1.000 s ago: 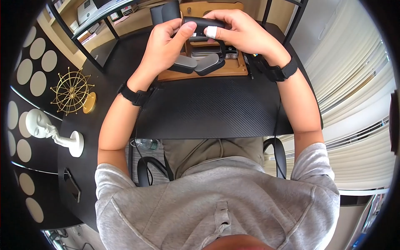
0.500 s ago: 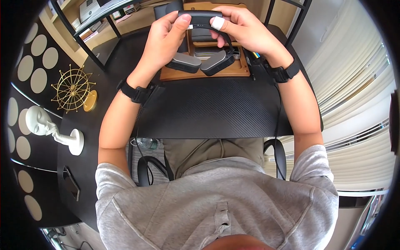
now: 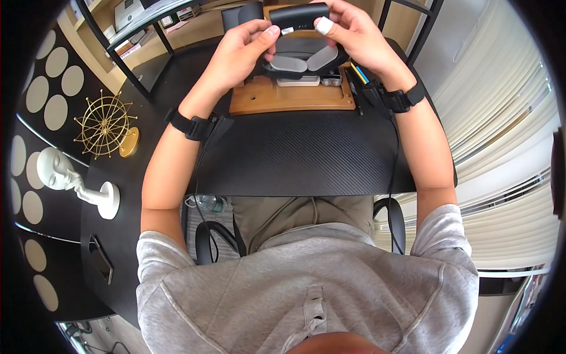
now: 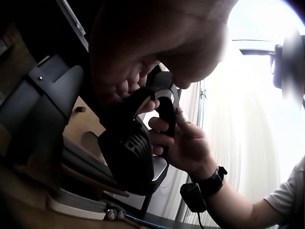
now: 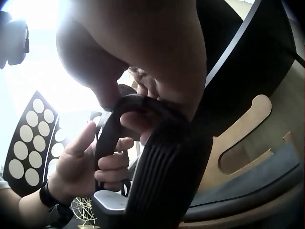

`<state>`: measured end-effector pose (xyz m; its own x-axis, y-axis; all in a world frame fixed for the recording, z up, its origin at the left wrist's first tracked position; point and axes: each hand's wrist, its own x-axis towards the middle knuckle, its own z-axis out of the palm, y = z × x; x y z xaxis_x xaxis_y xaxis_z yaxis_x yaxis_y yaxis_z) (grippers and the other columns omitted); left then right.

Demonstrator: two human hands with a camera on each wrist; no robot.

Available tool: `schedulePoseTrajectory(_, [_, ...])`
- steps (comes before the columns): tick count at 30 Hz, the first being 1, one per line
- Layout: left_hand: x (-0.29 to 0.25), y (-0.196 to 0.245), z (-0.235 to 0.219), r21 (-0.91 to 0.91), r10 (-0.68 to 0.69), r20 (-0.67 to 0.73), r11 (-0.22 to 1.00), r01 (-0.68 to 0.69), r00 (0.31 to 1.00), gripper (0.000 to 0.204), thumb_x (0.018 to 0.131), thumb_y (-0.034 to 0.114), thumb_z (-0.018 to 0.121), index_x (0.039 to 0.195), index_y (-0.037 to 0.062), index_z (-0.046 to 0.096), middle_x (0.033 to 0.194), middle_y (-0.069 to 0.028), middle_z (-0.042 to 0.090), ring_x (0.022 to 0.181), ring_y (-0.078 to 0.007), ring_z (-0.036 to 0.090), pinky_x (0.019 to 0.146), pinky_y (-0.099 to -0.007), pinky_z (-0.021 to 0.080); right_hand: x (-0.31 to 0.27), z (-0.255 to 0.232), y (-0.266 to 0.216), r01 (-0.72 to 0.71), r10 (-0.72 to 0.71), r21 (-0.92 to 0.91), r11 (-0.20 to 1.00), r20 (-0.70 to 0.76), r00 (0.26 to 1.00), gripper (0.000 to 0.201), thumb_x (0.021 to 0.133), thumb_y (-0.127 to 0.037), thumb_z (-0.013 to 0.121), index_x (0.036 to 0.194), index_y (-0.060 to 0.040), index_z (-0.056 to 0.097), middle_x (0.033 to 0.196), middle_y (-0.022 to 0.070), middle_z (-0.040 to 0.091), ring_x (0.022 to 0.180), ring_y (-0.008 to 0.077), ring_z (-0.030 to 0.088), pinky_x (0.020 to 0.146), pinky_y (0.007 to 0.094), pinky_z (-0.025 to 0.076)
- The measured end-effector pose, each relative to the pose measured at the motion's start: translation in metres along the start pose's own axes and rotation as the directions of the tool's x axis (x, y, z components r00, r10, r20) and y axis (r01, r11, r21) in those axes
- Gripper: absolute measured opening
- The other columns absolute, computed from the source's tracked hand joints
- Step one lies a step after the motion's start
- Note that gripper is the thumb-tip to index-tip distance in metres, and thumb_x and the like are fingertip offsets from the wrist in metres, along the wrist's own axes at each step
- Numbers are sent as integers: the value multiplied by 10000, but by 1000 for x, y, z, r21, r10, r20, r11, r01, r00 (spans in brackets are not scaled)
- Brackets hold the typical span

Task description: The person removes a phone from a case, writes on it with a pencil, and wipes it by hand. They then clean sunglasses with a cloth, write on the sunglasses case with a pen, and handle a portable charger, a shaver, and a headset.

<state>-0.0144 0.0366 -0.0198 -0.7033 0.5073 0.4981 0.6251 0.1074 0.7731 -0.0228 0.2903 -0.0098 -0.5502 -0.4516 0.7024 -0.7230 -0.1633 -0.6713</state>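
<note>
Both hands hold a black neck massager (image 3: 299, 17) up over the back of the desk. Its two ribbed pads have smooth grey faces (image 3: 287, 64), which point up toward the head view. My left hand (image 3: 244, 52) grips the left side of the band, thumb at the end of its thick middle section. On the other side my right hand (image 3: 359, 40) grips it, with a white wrap (image 3: 323, 26) on the thumb. In the left wrist view a ribbed black pad (image 4: 127, 160) hangs below the fingers. The right wrist view shows the curved band (image 5: 110, 131) between both hands.
Below the massager lies a brown wooden board (image 3: 289, 100) with a silver case (image 3: 298, 81) on it. Pens (image 3: 359, 74) lie right of it. A gold wheel ornament (image 3: 105, 125), a white head figure (image 3: 59, 171) and a phone (image 3: 101, 258) are at left.
The massager has tilted, so its pads have risen off the board's front area and turned their grey faces up. Both hands have shifted slightly to the right with it.
</note>
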Motion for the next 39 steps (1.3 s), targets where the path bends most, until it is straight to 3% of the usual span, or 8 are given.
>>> schedulePoseTrajectory(4, [1, -5, -9, 90, 93, -2, 992, -93, 996, 352, 1082, 268, 572, 1296, -4, 636, 1124, -93, 746, 1095, -156, 676, 1037, -308, 481, -3, -4, -18, -144, 154, 65, 987, -184, 971, 277, 1053, -172, 626, 1295, -48, 572, 886, -28, 607, 676, 42, 505, 602, 210, 436])
schedulePoseTrajectory(10, [-2, -5, 2, -25, 73, -49, 997, -74, 996, 376, 1064, 299, 615, 1243, -28, 666, 1149, -114, 755, 1074, -125, 660, 981, -291, 498, -4, -1, -26, -182, 236, 246, 952, -212, 948, 217, 1059, -171, 611, 1242, -54, 598, 810, -23, 552, 604, 61, 476, 551, 223, 416])
schedulePoseTrajectory(16, [1, -8, -1, -31, 29, 48, 999, -28, 998, 402, 1123, 352, 459, 1088, 8, 665, 1112, -149, 759, 974, -158, 718, 869, -289, 569, -6, 2, -36, -304, 366, 350, 886, -125, 922, 218, 1045, -163, 633, 1240, -71, 605, 803, -28, 541, 597, 59, 455, 544, 217, 382])
schedulePoseTrajectory(19, [0, -5, 2, -137, 23, 102, 991, -8, 994, 394, 1121, 361, 465, 974, 38, 637, 970, -140, 763, 887, -151, 723, 839, -294, 576, -4, -38, -21, -482, 452, 390, 784, 172, 875, 208, 1029, -122, 628, 1231, -78, 608, 803, -4, 548, 597, 97, 495, 562, 248, 444])
schedulePoseTrajectory(25, [-5, -3, 15, -205, -153, 170, 961, 187, 973, 398, 1119, 383, 462, 881, 80, 561, 721, -74, 687, 691, -149, 691, 692, -280, 572, -10, -26, -24, -513, 512, -3, 859, -36, 858, 204, 1050, -279, 632, 1026, -84, 577, 801, -25, 564, 495, -4, 361, 419, 196, 251])
schedulePoseTrajectory(30, [-4, -7, 12, -186, -147, 138, 967, 171, 980, 398, 1117, 379, 465, 868, 81, 553, 696, -62, 655, 665, -148, 663, 656, -274, 549, -13, -28, -20, -458, 466, -173, 872, 5, 885, 294, 921, -162, 795, 1090, -35, 589, 805, -24, 583, 565, 35, 467, 480, 216, 357])
schedulePoseTrajectory(33, [-4, -8, 12, -303, -81, 62, 948, 96, 995, 388, 1117, 365, 467, 866, 82, 554, 713, -56, 632, 705, -162, 650, 683, -291, 539, -12, -21, -18, -380, 387, -226, 897, -14, 922, 286, 912, -147, 793, 1082, -35, 592, 835, -8, 631, 638, 68, 564, 568, 241, 459])
schedulePoseTrajectory(39, [-3, 0, 6, -511, -40, -105, 860, -19, 994, 344, 1117, 348, 476, 888, 99, 534, 777, -52, 594, 821, -214, 637, 774, -335, 531, -12, -4, -8, -283, 295, -185, 941, 42, 955, 503, 926, -174, 778, 1336, 28, 568, 964, 41, 727, 895, 133, 688, 797, 275, 547])
